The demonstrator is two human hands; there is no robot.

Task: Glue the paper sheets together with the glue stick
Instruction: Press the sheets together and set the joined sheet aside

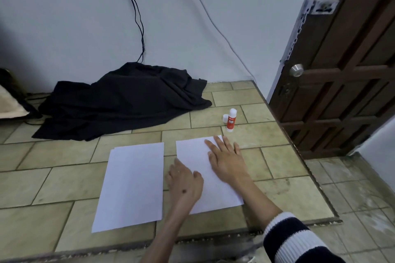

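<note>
Two white paper stacks lie side by side on the tiled platform. The left sheets (131,186) lie untouched, with a second sheet's edge peeking out at the top left. My right hand (226,160) rests flat, fingers spread, on the upper part of the right sheet (192,151). My left hand (184,183) presses on that sheet's left edge, fingers curled down. A red and white glue stick (231,120) stands upright just beyond the right sheet, uncapped, its white cap (225,118) beside it on the left.
A crumpled black cloth (121,100) lies at the back near the wall, with cables (136,17) hanging above it. A brown wooden door (342,70) stands to the right. The platform's edge (299,156) drops to a lower floor on the right and front.
</note>
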